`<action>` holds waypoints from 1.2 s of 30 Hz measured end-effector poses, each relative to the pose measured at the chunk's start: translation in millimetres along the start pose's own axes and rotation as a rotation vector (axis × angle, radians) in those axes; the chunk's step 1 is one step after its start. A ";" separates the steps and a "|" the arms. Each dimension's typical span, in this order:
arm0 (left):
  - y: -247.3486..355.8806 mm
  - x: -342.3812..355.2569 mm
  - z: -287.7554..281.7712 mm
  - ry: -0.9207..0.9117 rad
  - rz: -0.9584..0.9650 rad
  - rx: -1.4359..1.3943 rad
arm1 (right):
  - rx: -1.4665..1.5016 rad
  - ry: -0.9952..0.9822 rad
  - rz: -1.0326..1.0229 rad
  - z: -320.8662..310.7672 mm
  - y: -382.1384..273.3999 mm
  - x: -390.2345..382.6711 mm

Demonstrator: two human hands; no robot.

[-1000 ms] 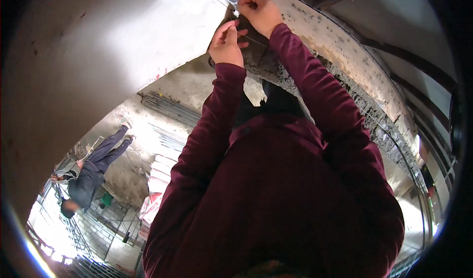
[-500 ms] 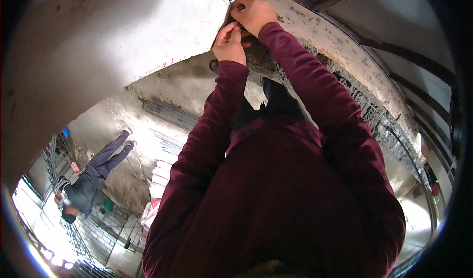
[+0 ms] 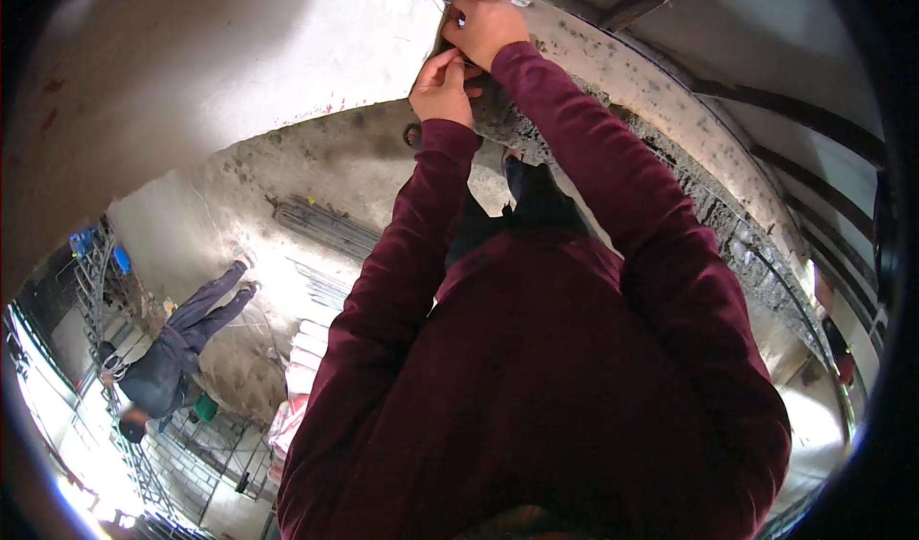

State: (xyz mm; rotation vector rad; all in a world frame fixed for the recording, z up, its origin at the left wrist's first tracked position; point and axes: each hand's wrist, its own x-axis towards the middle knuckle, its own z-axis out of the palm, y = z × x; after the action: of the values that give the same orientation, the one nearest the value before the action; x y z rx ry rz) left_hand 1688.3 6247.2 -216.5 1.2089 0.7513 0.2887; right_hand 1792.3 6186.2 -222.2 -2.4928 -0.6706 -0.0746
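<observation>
Both my arms, in maroon sleeves, reach up to the corner of a large pale slab [image 3: 287, 61]. My left hand [image 3: 440, 90] is closed in a pinch beside the slab's edge. A thin pale strand [image 3: 463, 59] shows at its fingertips; whether it is wire or string I cannot tell. Just above and to the right, my right hand [image 3: 486, 27] is curled closed against the same corner. Whatever lies inside its fingers is hidden.
Right of my hands runs a rough concrete ledge [image 3: 593, 56] beside dark curved metal ribs [image 3: 795, 114]. Below, bundled metal rods [image 3: 325, 224] and stacked white sacks [image 3: 304, 358] lie on the floor. Another person [image 3: 163, 372] stands at the lower left near metal lattice frames [image 3: 91, 286].
My hands stay at the slab's corner, shifted slightly left in the picture. The other person's arm and body have changed position a little.
</observation>
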 end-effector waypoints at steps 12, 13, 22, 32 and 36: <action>-0.4 -4.8 -5.2 -0.067 -0.030 -0.010 | 0.258 0.046 0.091 -9.8 23.0 -20.2; 0.0 -5.2 -4.9 -0.071 -0.028 -0.006 | 0.265 0.039 0.095 -9.8 22.3 -20.8; 1.2 -5.2 -3.7 -0.052 -0.016 0.025 | 0.281 0.013 0.077 0.3 11.8 -10.6; 4.0 -7.2 -4.8 -0.060 -0.034 0.054 | 0.381 -0.080 0.374 3.1 0.5 -4.7; 4.4 -5.8 -5.3 -0.087 -0.219 -0.268 | 0.545 -0.230 0.484 14.6 23.6 5.1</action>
State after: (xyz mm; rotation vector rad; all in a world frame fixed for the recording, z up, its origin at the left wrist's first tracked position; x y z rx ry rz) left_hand 1681.4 6249.3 -211.1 0.8731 0.7367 0.1488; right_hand 1806.8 6179.1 -245.3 -2.0718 -0.1233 0.5114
